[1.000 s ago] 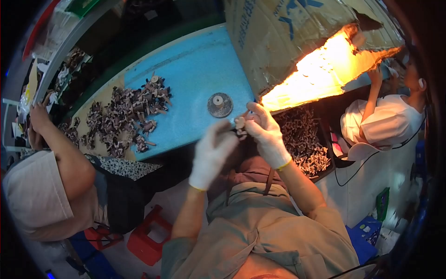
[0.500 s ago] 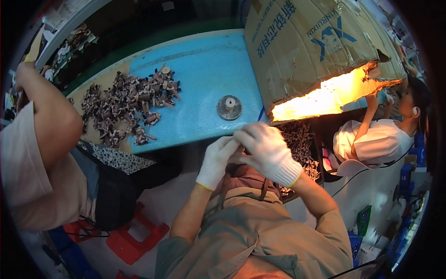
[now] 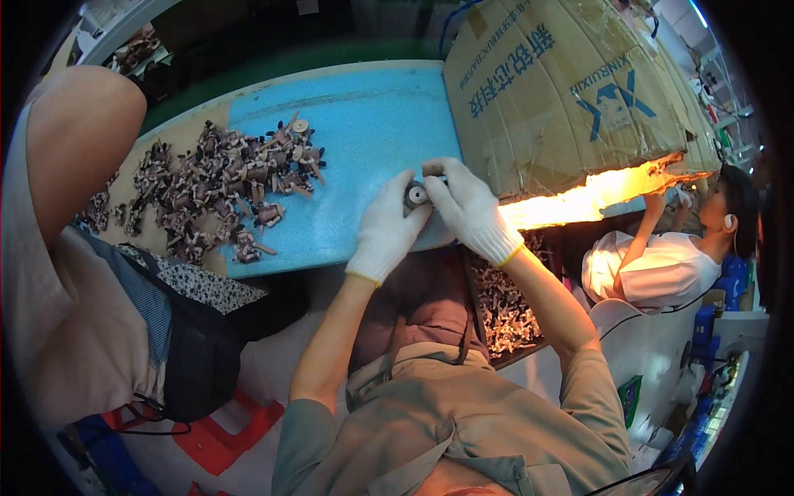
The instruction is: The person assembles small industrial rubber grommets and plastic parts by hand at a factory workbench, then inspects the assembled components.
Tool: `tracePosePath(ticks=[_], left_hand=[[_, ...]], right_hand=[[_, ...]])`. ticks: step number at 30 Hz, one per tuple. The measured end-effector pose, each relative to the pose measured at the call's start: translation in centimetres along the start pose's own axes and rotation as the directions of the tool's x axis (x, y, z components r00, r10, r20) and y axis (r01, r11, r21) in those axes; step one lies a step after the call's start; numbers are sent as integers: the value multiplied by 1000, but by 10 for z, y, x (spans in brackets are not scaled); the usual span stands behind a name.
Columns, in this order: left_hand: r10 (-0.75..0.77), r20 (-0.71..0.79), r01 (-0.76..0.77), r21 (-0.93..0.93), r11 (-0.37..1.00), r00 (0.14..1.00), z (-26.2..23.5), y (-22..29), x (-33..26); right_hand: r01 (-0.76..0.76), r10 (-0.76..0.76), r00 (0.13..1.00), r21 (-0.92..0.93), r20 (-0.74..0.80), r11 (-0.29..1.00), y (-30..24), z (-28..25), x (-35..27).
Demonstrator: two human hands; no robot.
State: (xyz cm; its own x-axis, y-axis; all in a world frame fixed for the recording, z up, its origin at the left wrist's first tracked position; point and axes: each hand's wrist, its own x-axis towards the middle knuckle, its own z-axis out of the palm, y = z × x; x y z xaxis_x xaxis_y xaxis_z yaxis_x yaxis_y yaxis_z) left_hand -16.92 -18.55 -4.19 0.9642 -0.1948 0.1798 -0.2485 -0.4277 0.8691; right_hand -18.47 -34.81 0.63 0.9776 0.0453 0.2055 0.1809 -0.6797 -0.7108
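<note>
Both my hands wear white knit gloves with yellow cuff edges. They meet over the near edge of the blue work surface, around a round grey metal disc [image 3: 417,195] with a pale hollow post at its centre. My left hand [image 3: 387,225] wraps the disc's left side, thumb below and fingers above. At the disc's right side, my right hand [image 3: 473,212] has its fingers bent inward, the fingertips close to the post. Any small part between those fingertips is hidden by the glove. Much of the disc's rim is covered.
Small brown-and-black parts [image 3: 219,186] lie heaped on the blue table top [image 3: 356,124]. A large cardboard box [image 3: 538,107] stands at right, glowing orange along its torn lower opening. Below it sits a bin of small parts [image 3: 506,318]. People sit on both sides; a red stool [image 3: 219,442] is lower left.
My hands have moved forward from in front of my body to the metal disc, which stood untouched before. They now partly cover it. The person at left has shifted their arm.
</note>
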Motion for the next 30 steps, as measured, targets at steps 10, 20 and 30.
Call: tracePosePath(ticks=[10,20,30], left_hand=[[-132,287,124,48,991,949,-12,-7,12],[-118,223,99,93,991,968,-27,-20,-1],[-148,179,140,53,989,973,-24,-21,-7]], right_hand=[[-94,142,981,-315,134,944,-11,12,23],[89,-39,980,-262,193,961,-19,32,25],[205,-19,938,-512,345,834,-40,34,27]])
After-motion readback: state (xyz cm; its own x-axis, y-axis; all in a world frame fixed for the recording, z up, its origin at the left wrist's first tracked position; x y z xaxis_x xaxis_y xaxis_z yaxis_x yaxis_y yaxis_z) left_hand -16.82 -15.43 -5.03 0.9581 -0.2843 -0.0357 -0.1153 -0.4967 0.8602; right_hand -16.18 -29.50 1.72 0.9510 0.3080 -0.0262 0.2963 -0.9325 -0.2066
